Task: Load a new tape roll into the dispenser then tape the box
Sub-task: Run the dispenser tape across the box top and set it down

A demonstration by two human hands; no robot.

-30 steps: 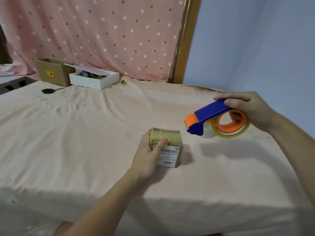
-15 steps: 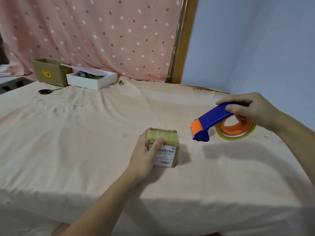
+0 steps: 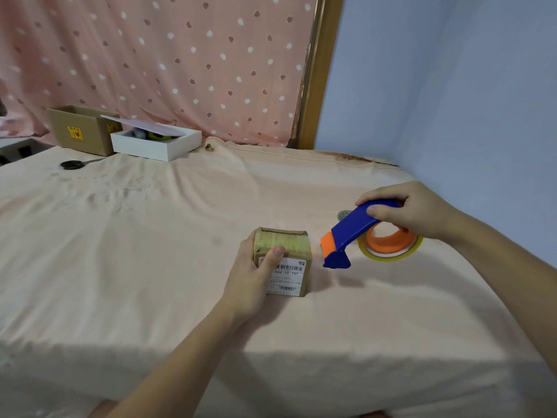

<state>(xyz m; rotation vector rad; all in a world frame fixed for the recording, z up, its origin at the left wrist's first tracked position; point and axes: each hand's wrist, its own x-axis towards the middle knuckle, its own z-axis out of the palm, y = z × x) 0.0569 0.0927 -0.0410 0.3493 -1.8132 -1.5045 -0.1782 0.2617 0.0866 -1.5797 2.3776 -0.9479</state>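
On the peach-cloth tabletop (image 3: pixel 150 251), near the front edge: small cardboard box (image 3: pixel 283 260), tape strips across its top, barcode label facing the camera. Left hand (image 3: pixel 253 276) wrapped around the box's left side, thumb pressed on the front top edge. Just right of the box, right hand (image 3: pixel 413 211) gripping the blue dispenser (image 3: pixel 352 233) by its handle, orange nose tilted down towards the cloth; tape roll (image 3: pixel 390 247) seated on the orange hub. Scissors (image 3: pixel 75 163) far back left.
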